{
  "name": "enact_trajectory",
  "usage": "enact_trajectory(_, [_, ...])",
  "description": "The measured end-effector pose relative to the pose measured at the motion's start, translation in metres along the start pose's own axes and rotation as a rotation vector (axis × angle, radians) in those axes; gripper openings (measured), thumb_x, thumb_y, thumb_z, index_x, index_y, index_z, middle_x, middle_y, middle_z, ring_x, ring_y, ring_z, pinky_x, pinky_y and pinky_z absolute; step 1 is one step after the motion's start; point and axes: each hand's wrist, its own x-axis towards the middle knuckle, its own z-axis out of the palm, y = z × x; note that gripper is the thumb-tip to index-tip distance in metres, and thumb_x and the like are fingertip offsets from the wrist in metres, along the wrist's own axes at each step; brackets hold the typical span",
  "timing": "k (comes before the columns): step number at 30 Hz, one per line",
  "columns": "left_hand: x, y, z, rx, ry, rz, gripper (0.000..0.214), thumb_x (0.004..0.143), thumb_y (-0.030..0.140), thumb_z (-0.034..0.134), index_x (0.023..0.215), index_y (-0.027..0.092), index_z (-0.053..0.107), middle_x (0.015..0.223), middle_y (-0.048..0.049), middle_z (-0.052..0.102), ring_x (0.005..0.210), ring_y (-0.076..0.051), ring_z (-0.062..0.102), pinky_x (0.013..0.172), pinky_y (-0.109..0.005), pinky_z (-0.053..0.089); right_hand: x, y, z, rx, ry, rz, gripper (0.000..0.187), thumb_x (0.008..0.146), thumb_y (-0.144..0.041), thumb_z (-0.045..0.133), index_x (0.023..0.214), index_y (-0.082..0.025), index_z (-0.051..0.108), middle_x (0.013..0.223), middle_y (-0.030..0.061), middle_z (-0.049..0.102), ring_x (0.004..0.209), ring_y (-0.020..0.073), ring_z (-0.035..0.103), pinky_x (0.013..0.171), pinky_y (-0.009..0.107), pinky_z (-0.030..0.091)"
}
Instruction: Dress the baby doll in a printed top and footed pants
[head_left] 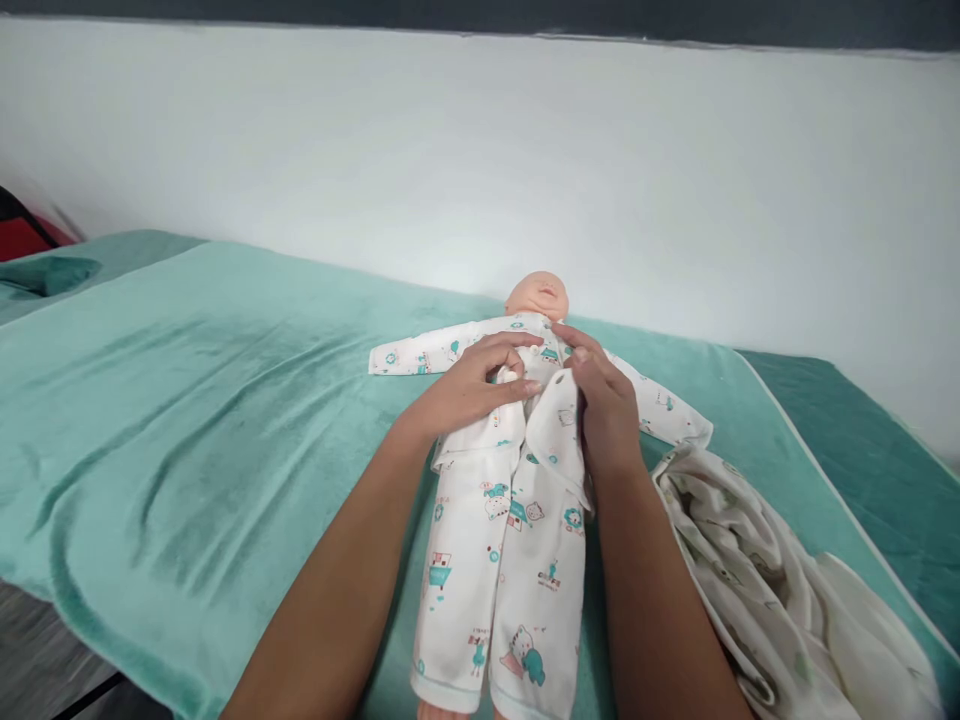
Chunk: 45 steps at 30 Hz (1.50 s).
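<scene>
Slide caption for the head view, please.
Left hand and right hand at the partly open shirt of a doll lying on a teal blanket.

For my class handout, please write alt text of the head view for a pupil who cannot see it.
A person's left hand and right hand touch the open lower front of a patterned white shirt on a doll, which lies on its back on a green blanket. It wears matching trousers; a crumpled pale cloth lies to the right.
</scene>
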Motion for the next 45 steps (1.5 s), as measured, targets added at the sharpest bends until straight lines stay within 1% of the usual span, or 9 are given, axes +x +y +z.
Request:
enact_trajectory(5, [0.0, -0.002, 0.003, 0.016, 0.195, -0.062, 0.03, 0.086, 0.026, 0.065, 0.07, 0.021, 0.041, 0.14, -0.0061, 0.058, 0.13, -0.024, 0.053, 0.104, -0.041, 0.043, 0.0, -0.01, 0.003, 0.067, 0.334, 0.22, 0.035, 0.091, -0.045, 0.052, 0.105, -0.021, 0.075, 0.119, 0.0048, 0.072, 0.116, 0.0269, 0.064, 0.098, 0.041, 0.05])
enact_trajectory(9, [0.002, -0.001, 0.005, 0.178, 0.301, -0.045, 0.03, 0.082, 0.019, 0.063, 0.067, 0.022, 0.037, 0.103, -0.0024, 0.065, 0.104, -0.02, 0.057, 0.095, -0.036, 0.043, 0.004, -0.002, 0.001, 0.06, 0.515, 0.329, 0.022, 0.079, -0.042, 0.065, 0.083, -0.02, 0.071, 0.116, 0.0047, 0.073, 0.112, 0.0258, 0.064, 0.093, 0.037, 0.05])
enact_trajectory(14, [0.004, -0.008, 0.0, 0.115, 0.516, -0.169, 0.024, 0.079, 0.015, 0.058, 0.067, 0.022, 0.038, 0.07, 0.0041, 0.047, 0.07, -0.014, 0.046, 0.071, -0.029, 0.039, 0.006, 0.015, -0.007, -0.124, 0.434, 0.342, 0.033, 0.066, -0.03, 0.072, 0.055, -0.022, 0.042, 0.119, 0.0028, 0.072, 0.11, 0.0253, 0.064, 0.094, 0.035, 0.044])
enact_trajectory(21, [-0.004, -0.036, -0.037, 0.127, 0.765, -0.474, 0.02, 0.069, 0.006, 0.056, 0.072, 0.022, 0.045, 0.07, 0.0045, 0.05, 0.062, -0.013, 0.045, 0.062, -0.029, 0.035, 0.009, 0.029, -0.048, -0.38, 0.413, 0.27, 0.013, 0.06, -0.023, 0.056, 0.058, -0.024, 0.044, 0.109, 0.0062, 0.075, 0.097, 0.0249, 0.063, 0.088, 0.037, 0.044])
enact_trajectory(28, [-0.021, -0.042, -0.052, 0.804, 0.682, -0.61, 0.03, 0.07, -0.003, 0.051, 0.084, 0.024, 0.057, 0.101, -0.0117, 0.061, 0.103, -0.032, 0.057, 0.07, -0.038, 0.044, 0.011, 0.043, -0.115, -0.805, 0.362, 0.255, 0.019, 0.055, -0.016, 0.053, 0.072, -0.025, 0.052, 0.107, 0.0126, 0.069, 0.094, 0.0295, 0.062, 0.09, 0.047, 0.048])
enact_trajectory(31, [-0.02, -0.04, -0.047, 0.861, 0.597, -0.625, 0.037, 0.072, -0.003, 0.05, 0.096, 0.023, 0.062, 0.113, -0.0149, 0.06, 0.111, -0.035, 0.055, 0.078, -0.044, 0.05, 0.003, 0.035, -0.101, -0.897, 0.357, -0.07, 0.031, 0.064, -0.012, 0.052, 0.091, -0.024, 0.061, 0.12, 0.0165, 0.064, 0.117, 0.0338, 0.057, 0.103, 0.052, 0.045])
enact_trajectory(34, [-0.015, -0.036, -0.039, 0.849, 0.573, -0.528, 0.049, 0.072, -0.004, 0.049, 0.11, 0.022, 0.064, 0.126, -0.016, 0.058, 0.12, -0.036, 0.053, 0.091, -0.05, 0.05, -0.003, 0.027, -0.067, -0.802, 0.176, -0.3, 0.033, 0.083, -0.016, 0.05, 0.111, -0.024, 0.064, 0.135, 0.0132, 0.061, 0.131, 0.0304, 0.053, 0.112, 0.055, 0.04])
enact_trajectory(39, [0.002, -0.044, -0.024, 0.716, 0.386, -0.07, 0.054, 0.082, 0.0, 0.041, 0.126, 0.023, 0.063, 0.143, -0.0086, 0.058, 0.137, -0.025, 0.048, 0.115, -0.046, 0.04, 0.0, 0.034, -0.033, -0.465, -0.071, -0.15, 0.037, 0.101, -0.031, 0.041, 0.132, -0.027, 0.061, 0.143, 0.0076, 0.061, 0.134, 0.0222, 0.055, 0.116, 0.05, 0.04])
enact_trajectory(45, [0.017, -0.072, -0.016, 0.715, 0.252, -0.126, 0.048, 0.097, 0.015, 0.037, 0.138, 0.028, 0.058, 0.149, -0.0064, 0.057, 0.138, -0.027, 0.049, 0.118, -0.05, 0.031, 0.019, 0.058, -0.041, -0.597, -0.065, -0.096, 0.045, 0.101, -0.036, 0.037, 0.139, -0.021, 0.057, 0.148, 0.0122, 0.057, 0.137, 0.0258, 0.052, 0.116, 0.051, 0.038])
